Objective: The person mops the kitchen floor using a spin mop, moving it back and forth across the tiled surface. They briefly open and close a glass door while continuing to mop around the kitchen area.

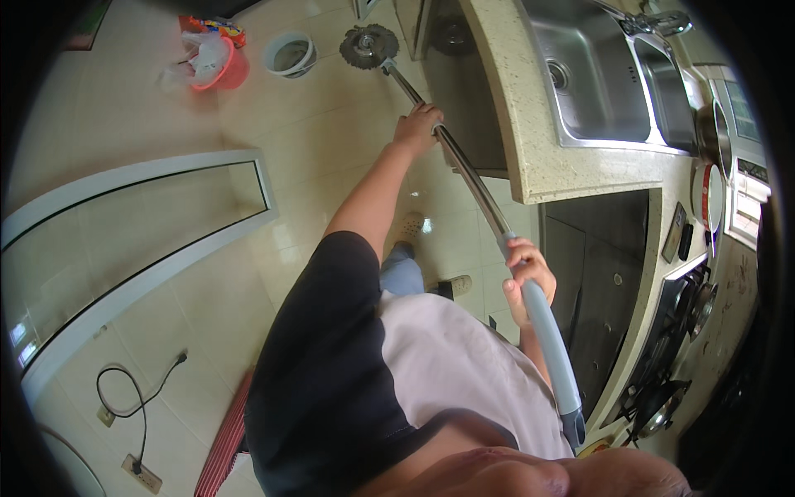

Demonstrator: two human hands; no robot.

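A mop with a steel pole (pixel 475 180) slants across the view from the upper middle to the lower right. Its round grey mop head (pixel 360 53) lies on the tiled floor (pixel 335 136) beside the base of the counter. My left hand (pixel 419 128) is wrapped around the pole partway down. Higher up, my right hand (pixel 531 279) grips the upper shaft by the grey-blue plastic handle (pixel 553 348). The handle's end reaches down past my right side. My feet in perforated clogs (pixel 411 225) stand on the floor beneath the pole.
A white bucket (pixel 290 54) and a pink bin (pixel 233 69) with a plastic bag stand near the wall. On the right, a stone counter (pixel 518 149) holds a steel sink (pixel 608 93) and a gas stove (pixel 667 335). A white-framed glass panel (pixel 248 230) stands left.
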